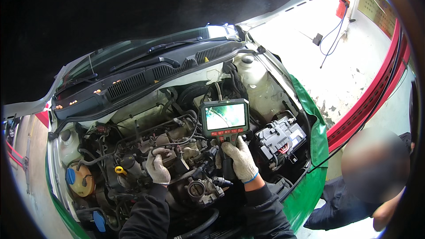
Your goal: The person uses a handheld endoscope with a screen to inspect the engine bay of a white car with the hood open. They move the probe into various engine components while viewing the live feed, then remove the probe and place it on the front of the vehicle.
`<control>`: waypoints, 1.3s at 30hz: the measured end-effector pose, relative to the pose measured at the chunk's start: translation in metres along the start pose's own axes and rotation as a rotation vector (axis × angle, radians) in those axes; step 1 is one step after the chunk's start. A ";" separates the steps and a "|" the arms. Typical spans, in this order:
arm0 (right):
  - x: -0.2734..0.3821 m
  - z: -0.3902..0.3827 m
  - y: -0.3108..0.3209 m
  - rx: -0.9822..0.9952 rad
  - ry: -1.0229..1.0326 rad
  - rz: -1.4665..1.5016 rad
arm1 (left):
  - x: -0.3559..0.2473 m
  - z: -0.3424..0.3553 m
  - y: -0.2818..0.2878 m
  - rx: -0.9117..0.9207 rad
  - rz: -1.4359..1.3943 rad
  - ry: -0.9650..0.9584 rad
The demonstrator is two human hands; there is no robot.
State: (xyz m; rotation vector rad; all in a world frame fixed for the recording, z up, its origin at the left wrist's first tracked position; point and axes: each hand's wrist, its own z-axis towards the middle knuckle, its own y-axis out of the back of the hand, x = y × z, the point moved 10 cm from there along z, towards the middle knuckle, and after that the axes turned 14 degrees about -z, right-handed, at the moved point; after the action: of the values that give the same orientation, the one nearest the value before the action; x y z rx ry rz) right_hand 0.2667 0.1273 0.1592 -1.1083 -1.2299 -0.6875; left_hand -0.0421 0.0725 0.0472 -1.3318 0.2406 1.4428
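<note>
Right hand (240, 160) grasping a black, bright-screened handheld device (224, 117) over the grey metal engine (192, 150), obscuring part. Left hand (157, 168) half-curled at a thin black cable (177, 144), grip indiscernible; grey boxy battery (281, 136) right of the engine.

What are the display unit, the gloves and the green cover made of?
Display unit: probably hard plastic, dark and mostly matte, judging by its moulded shell; the lit screen could be glass or clear plastic.
Gloves: likely knitted cotton or a blend; off-white, dull, soft creases.
Green cover: perhaps vinyl or coated fabric; smooth sheen and draped folds.
</note>
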 end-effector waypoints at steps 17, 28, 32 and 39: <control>-0.002 -0.001 0.005 0.019 0.013 0.009 | 0.005 0.001 0.004 -0.038 0.007 0.015; -0.020 0.008 0.023 -0.044 0.035 -0.019 | -0.048 0.039 -0.022 0.066 0.531 -0.153; -0.009 0.005 0.016 -0.014 0.012 0.010 | -0.053 0.062 -0.023 0.017 0.591 -0.114; 0.004 -0.003 -0.010 0.097 0.014 0.022 | -0.043 0.069 -0.024 0.072 0.723 -0.152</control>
State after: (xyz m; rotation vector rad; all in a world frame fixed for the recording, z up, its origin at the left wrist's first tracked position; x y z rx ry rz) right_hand 0.2602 0.1220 0.1661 -1.0339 -1.2253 -0.6119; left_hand -0.0728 0.1085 0.1175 -1.1116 0.7187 2.0991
